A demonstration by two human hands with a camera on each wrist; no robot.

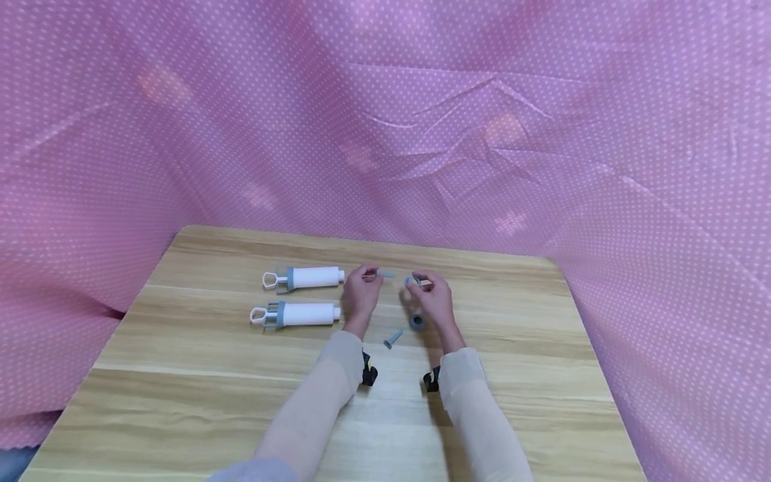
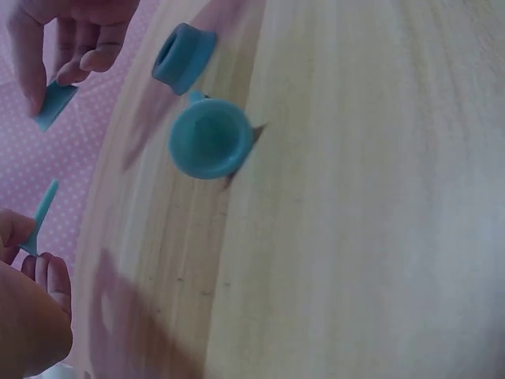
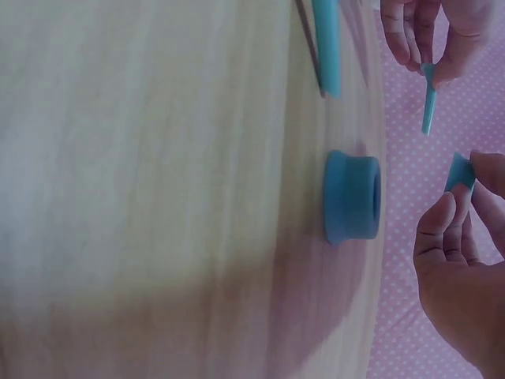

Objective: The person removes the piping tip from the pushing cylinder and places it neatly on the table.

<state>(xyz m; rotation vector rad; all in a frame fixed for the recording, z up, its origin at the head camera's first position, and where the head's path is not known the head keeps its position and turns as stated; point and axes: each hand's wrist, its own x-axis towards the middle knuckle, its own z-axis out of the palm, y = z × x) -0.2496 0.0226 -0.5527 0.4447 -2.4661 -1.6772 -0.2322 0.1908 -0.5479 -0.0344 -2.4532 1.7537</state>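
My left hand [image 1: 361, 294] pinches the flared end of a thin blue-grey nozzle [image 3: 428, 106], whose narrow stem points toward the other hand. Between the thumb and fingers of my right hand [image 1: 438, 302] is a short blue-grey flared ring [image 3: 459, 174]. Both pieces are held up off the table, with a gap between them. Below the hands, a second ring [image 1: 417, 323] sits on the wood. Beside it lies another nozzle [image 1: 393, 339], its round cupped end [image 2: 211, 140] facing the left wrist camera.
Two white cylinders, an upper one [image 1: 316, 277] and a lower one [image 1: 308, 314], lie left of my left hand, with blue-grey collars and white loop handles. The wooden table [image 1: 199, 388] ends at a pink dotted cloth [image 1: 385, 134] behind and at the sides.
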